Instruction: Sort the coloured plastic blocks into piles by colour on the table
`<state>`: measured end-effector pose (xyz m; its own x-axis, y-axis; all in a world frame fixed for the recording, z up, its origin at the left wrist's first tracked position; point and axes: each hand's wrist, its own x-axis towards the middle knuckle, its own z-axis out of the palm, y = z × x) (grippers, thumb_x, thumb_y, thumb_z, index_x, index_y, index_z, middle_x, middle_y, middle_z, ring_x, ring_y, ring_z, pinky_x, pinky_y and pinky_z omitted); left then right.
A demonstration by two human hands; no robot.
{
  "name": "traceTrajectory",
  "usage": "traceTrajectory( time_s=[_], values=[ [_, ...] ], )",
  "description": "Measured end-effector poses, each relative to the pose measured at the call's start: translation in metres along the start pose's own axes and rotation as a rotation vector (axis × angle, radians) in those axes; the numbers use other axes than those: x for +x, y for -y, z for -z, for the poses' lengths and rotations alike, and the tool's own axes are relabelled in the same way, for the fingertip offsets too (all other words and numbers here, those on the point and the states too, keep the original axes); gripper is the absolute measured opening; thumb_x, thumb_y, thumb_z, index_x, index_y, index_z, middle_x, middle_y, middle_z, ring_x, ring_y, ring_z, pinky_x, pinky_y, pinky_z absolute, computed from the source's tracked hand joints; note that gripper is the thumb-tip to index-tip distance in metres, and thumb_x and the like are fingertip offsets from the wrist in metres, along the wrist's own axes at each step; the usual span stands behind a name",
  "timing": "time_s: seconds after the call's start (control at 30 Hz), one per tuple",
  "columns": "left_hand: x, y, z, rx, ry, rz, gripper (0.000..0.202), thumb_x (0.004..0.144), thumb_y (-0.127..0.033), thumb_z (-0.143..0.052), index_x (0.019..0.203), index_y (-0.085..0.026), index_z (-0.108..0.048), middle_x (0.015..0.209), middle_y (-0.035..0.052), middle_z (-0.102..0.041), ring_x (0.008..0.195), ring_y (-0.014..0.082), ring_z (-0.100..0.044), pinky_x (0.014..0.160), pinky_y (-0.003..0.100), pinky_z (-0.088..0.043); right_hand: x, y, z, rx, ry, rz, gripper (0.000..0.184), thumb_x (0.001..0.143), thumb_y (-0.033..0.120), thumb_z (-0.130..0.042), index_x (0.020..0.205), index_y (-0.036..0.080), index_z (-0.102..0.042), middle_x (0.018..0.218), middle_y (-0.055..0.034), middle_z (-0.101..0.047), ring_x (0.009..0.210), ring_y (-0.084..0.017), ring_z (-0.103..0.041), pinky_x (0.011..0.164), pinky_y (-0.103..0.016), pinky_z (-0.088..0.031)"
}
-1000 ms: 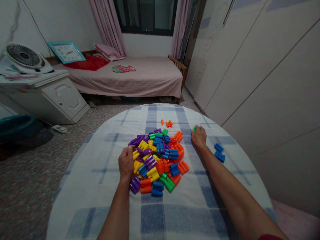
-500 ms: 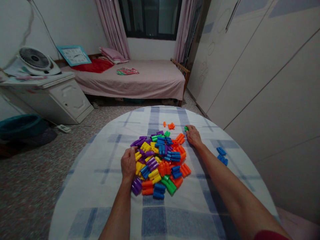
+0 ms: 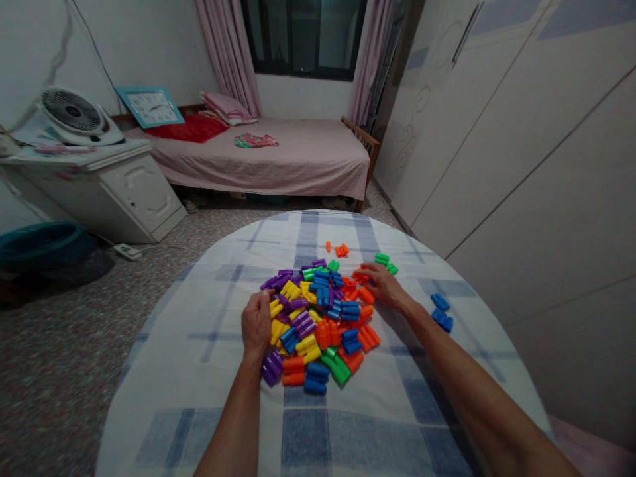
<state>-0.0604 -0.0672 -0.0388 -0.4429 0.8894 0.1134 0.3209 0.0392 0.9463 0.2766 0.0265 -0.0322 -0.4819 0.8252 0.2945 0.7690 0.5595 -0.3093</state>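
Observation:
A heap of plastic building blocks in purple, yellow, blue, orange and green lies on the cloth-covered table. My left hand (image 3: 256, 322) rests at the heap's left edge, its fingers curled in beside the yellow block (image 3: 275, 309); what they hold, if anything, is hidden. At the upper right of the heap, my right hand (image 3: 383, 286) has its fingers stretched over an orange block (image 3: 360, 274), touching it. Just beyond that hand lie the green blocks (image 3: 382, 259), apart from the heap.
Small orange blocks (image 3: 342, 250) sit behind the heap, and blue blocks (image 3: 442, 320) lie at the right. The checked tablecloth (image 3: 199, 397) covers a round table. A bed (image 3: 308, 152), a cabinet with a fan (image 3: 74, 116) and a wardrobe (image 3: 521, 165) stand around.
My right hand has let go of a green block behind the heap and moved back left onto the orange blocks. My left hand has stayed nearly in place.

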Motion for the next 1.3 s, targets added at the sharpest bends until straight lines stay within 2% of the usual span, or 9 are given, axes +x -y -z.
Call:
traceTrajectory(
  time_s=[0.3, 0.47, 0.6, 0.7, 0.8, 0.87, 1.03, 1.17, 1.3],
  values=[
    [-0.001, 0.000, 0.000, 0.007, 0.000, -0.002, 0.047, 0.089, -0.052, -0.038, 0.099, -0.017, -0.069, 0.100, 0.0087, -0.070, 0.095, 0.0228, -0.063, 0.086, 0.035, -0.047, 0.056, 0.007, -0.016, -0.169, -0.118, -0.293, 0.031, 0.084, 0.028, -0.061, 0.113, 0.019, -0.068, 0.107, -0.0113, -0.061, 0.099, -0.026, -0.051, 0.090, -0.038, -0.042],
    [0.001, 0.004, 0.000, -0.010, 0.007, -0.011, 0.047, 0.089, -0.052, -0.039, 0.099, -0.017, -0.068, 0.100, 0.0085, -0.070, 0.095, 0.0223, -0.064, 0.085, 0.034, -0.047, 0.080, 0.013, -0.020, -0.088, -0.233, -0.407, 0.030, 0.083, 0.026, -0.059, 0.109, 0.013, -0.066, 0.110, -0.0135, -0.060, 0.102, -0.026, -0.052, 0.091, -0.036, -0.042],
    [0.001, 0.005, 0.000, -0.010, 0.005, -0.010, 0.047, 0.090, -0.053, -0.039, 0.098, -0.017, -0.068, 0.100, 0.0082, -0.070, 0.096, 0.0220, -0.063, 0.086, 0.034, -0.047, 0.057, 0.018, -0.003, -0.046, -0.250, -0.439, 0.034, 0.086, 0.034, -0.055, 0.113, 0.014, -0.065, 0.113, -0.0130, -0.058, 0.101, -0.023, -0.055, 0.089, -0.034, -0.042],
    [0.001, 0.005, 0.000, -0.003, 0.000, -0.008, 0.047, 0.090, -0.054, -0.039, 0.098, -0.017, -0.068, 0.098, 0.0078, -0.070, 0.094, 0.0216, -0.063, 0.086, 0.033, -0.047, 0.017, 0.022, 0.012, -0.028, -0.121, -0.472, 0.042, 0.086, 0.045, -0.055, 0.117, 0.019, -0.063, 0.108, -0.0094, -0.060, 0.089, -0.021, -0.058, 0.081, -0.032, -0.044],
    [0.001, 0.006, -0.001, 0.001, -0.004, -0.011, 0.047, 0.089, -0.054, -0.039, 0.097, -0.017, -0.068, 0.098, 0.0079, -0.070, 0.094, 0.0216, -0.063, 0.086, 0.033, -0.047, -0.013, 0.023, 0.016, -0.006, 0.068, -0.447, 0.041, 0.077, 0.039, -0.065, 0.113, 0.018, -0.066, 0.097, -0.0068, -0.064, 0.085, -0.020, -0.059, 0.078, -0.029, -0.044],
    [0.002, 0.007, -0.001, -0.002, -0.005, -0.012, 0.047, 0.089, -0.054, -0.039, 0.097, -0.017, -0.068, 0.099, 0.0082, -0.070, 0.096, 0.0218, -0.063, 0.087, 0.034, -0.047, -0.016, 0.021, 0.013, 0.008, 0.088, -0.449, 0.036, 0.075, 0.032, -0.066, 0.107, 0.017, -0.068, 0.094, -0.0065, -0.065, 0.085, -0.020, -0.060, 0.077, -0.029, -0.044],
    [0.001, 0.003, 0.000, 0.003, 0.002, -0.004, 0.047, 0.089, -0.053, -0.039, 0.099, -0.018, -0.068, 0.100, 0.0079, -0.070, 0.096, 0.0218, -0.063, 0.087, 0.034, -0.047, 0.027, 0.019, -0.007, 0.103, -0.127, -0.554, 0.035, 0.076, 0.029, -0.064, 0.107, 0.013, -0.066, 0.094, -0.0079, -0.067, 0.083, -0.019, -0.060, 0.076, -0.029, -0.045],
    [0.000, 0.001, 0.000, 0.011, -0.001, -0.015, 0.046, 0.089, -0.052, -0.038, 0.098, -0.018, -0.069, 0.100, 0.0073, -0.070, 0.095, 0.0215, -0.063, 0.086, 0.033, -0.047, 0.065, 0.022, -0.015, 0.217, -0.228, -0.671, 0.037, 0.075, 0.032, -0.065, 0.106, 0.012, -0.065, 0.090, -0.0086, -0.067, 0.081, -0.020, -0.060, 0.074, -0.030, -0.046],
    [0.000, 0.001, -0.001, -0.007, -0.006, -0.025, 0.046, 0.089, -0.052, -0.040, 0.097, -0.017, -0.069, 0.097, 0.0072, -0.071, 0.093, 0.0213, -0.064, 0.085, 0.033, -0.048, 0.053, 0.025, -0.011, 0.295, -0.375, -0.740, 0.042, 0.073, 0.028, -0.060, 0.111, 0.011, -0.065, 0.103, -0.0118, -0.065, 0.086, -0.021, -0.060, 0.077, -0.031, -0.047]
  ],
)
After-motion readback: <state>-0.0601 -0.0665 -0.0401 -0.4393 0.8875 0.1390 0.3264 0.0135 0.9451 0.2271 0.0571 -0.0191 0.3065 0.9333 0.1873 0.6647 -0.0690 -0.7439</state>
